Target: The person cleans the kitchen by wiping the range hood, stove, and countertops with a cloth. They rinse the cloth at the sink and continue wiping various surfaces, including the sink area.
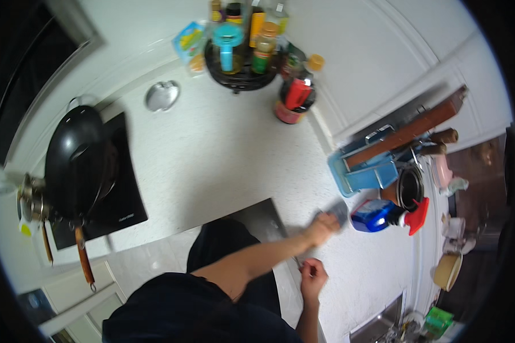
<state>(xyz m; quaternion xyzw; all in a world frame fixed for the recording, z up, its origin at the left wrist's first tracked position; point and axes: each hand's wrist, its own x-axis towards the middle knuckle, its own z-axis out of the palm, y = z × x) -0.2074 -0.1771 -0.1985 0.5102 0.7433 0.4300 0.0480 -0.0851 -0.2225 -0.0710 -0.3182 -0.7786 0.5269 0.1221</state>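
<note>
My left hand (324,226) reaches across to the right and presses a grey cloth (340,214) onto the white countertop (223,145). Both the hand and the cloth are blurred. Just beyond the cloth, a blue spray bottle (373,215) with a red trigger head lies on its side in the picture; whether it actually stands upright is hard to tell. My right hand (313,276) is at the counter's front edge with its fingers curled. I cannot make out whether anything is inside them.
A black wok (75,158) with a wooden handle sits on the induction cooktop (128,201). Bottles crowd a black round rack (240,83), with a dark sauce bottle (292,100) beside it. A blue knife holder (347,176), a dark pot (410,188) and a sink (380,326) line the right.
</note>
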